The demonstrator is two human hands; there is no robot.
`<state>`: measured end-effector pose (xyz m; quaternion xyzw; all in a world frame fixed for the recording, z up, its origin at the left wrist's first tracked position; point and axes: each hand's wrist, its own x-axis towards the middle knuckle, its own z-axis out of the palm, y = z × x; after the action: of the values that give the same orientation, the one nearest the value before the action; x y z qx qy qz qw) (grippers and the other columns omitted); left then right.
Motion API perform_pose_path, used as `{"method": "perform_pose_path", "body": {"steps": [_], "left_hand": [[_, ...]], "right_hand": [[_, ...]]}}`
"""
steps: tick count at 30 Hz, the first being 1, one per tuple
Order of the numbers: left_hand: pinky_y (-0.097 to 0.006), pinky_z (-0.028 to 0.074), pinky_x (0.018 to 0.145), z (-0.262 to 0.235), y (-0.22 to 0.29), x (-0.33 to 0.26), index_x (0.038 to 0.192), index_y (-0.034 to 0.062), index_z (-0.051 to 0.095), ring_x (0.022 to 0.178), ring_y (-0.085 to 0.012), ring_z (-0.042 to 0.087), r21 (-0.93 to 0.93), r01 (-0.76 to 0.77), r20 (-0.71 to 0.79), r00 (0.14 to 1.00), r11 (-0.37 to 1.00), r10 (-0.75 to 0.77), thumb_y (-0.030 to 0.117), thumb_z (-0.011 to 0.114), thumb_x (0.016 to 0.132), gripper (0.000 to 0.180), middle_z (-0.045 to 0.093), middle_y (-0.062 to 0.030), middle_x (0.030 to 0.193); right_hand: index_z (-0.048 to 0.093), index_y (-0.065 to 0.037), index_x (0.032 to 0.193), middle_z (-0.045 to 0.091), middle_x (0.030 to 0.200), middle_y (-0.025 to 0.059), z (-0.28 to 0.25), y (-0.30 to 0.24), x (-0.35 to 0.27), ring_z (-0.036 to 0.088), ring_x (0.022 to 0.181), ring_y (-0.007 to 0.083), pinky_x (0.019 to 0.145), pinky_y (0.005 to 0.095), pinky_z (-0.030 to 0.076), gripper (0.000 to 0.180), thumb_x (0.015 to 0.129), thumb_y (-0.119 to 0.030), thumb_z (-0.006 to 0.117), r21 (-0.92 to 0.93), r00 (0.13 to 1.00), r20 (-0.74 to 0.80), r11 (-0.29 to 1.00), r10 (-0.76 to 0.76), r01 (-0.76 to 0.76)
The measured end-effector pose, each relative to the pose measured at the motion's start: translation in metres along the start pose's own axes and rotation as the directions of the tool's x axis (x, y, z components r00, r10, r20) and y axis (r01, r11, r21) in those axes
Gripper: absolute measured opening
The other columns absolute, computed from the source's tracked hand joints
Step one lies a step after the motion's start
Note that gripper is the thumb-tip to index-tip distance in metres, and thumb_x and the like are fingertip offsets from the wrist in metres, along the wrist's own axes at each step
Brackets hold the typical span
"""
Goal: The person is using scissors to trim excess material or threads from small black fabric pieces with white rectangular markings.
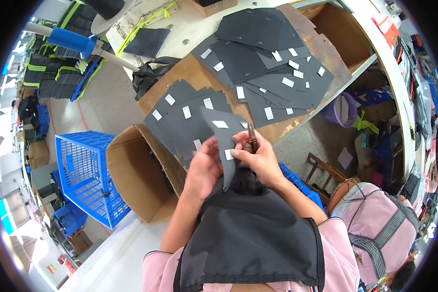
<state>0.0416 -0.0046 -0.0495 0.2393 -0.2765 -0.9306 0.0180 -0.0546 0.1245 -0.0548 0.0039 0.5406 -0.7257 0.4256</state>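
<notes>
In front of my chest a dark grey fabric panel with white labels is held up and bent. My left hand is closed on its left side, with some fingertips hidden behind it. My right hand has its thumb on the panel near a white label. A brownish metal tool, apparently thread snips, sticks up from that same hand. Just beyond lies a fan of similar labelled panels on a brown board. Farther right spreads a larger pile of them.
An open cardboard box stands at my left, beside a blue plastic crate. A purple basket sits below the table at right. Someone in pink is close on my right. A blue-and-metal bar reaches in at upper left.
</notes>
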Motion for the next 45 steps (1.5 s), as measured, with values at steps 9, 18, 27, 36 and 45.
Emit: {"method": "perform_pose_path", "body": {"steps": [9,18,27,36,45], "left_hand": [[-0.027,0.049,0.073,0.005,0.013,0.002,0.102,0.0015,0.059,0.08,-0.0134,0.06,-0.015,0.145,-0.293,0.945,0.989,-0.143,0.009,0.06,0.084,0.019,0.063,-0.0064,0.093],[-0.028,0.05,0.072,0.013,0.006,-0.003,0.104,-0.0032,0.06,0.082,-0.0108,0.059,0.279,0.016,-0.244,0.968,0.96,0.055,0.006,0.061,0.085,0.021,0.063,-0.0057,0.09],[-0.025,0.046,0.081,0.017,0.007,-0.008,0.109,-0.0054,0.058,0.086,-0.0116,0.059,0.465,-0.136,-0.165,0.958,0.875,0.236,-0.002,0.058,0.083,0.026,0.064,-0.0078,0.097],[-0.025,0.046,0.08,0.011,0.01,-0.009,0.108,-0.0057,0.059,0.086,-0.0109,0.058,0.491,-0.128,-0.105,0.973,0.861,0.205,-0.004,0.058,0.083,0.026,0.063,-0.0075,0.097],[-0.023,0.047,0.078,0.016,0.013,-0.011,0.109,-0.0066,0.058,0.085,-0.0106,0.058,0.509,-0.133,-0.084,0.976,0.85,0.203,-0.003,0.059,0.082,0.027,0.062,-0.0078,0.095]], "right_hand": [[0.052,-0.004,0.106,0.053,0.074,0.0028,-0.003,-0.01,-0.023,0.047,0.059,0.0091,0.053,0.023,0.04,0.032,0.077,-0.004,0.066,-0.487,0.918,-0.034,0.809,-0.394,0.329],[0.058,-0.005,0.095,0.055,0.082,0.0072,-0.006,-0.019,-0.036,0.058,0.064,0.0234,0.053,0.0308,0.046,0.03,0.068,-0.006,0.071,-0.828,0.746,0.279,0.242,-0.605,0.506],[0.058,-0.007,0.096,0.054,0.079,0.0068,-0.003,-0.017,-0.035,0.058,0.06,0.0232,0.051,0.0316,0.046,0.03,0.068,-0.007,0.071,-0.777,0.753,0.257,0.334,-0.606,0.534],[0.062,-0.007,0.089,0.055,0.077,0.0058,-0.007,-0.031,-0.033,0.057,0.059,0.0228,0.051,0.0317,0.046,0.023,0.067,-0.005,0.071,-0.803,0.686,0.433,0.095,-0.586,0.588],[0.062,-0.008,0.088,0.055,0.078,0.0053,-0.012,-0.036,-0.032,0.057,0.059,0.0233,0.051,0.0324,0.046,0.022,0.068,-0.007,0.071,-0.773,0.751,0.356,0.276,-0.556,0.571]]}}
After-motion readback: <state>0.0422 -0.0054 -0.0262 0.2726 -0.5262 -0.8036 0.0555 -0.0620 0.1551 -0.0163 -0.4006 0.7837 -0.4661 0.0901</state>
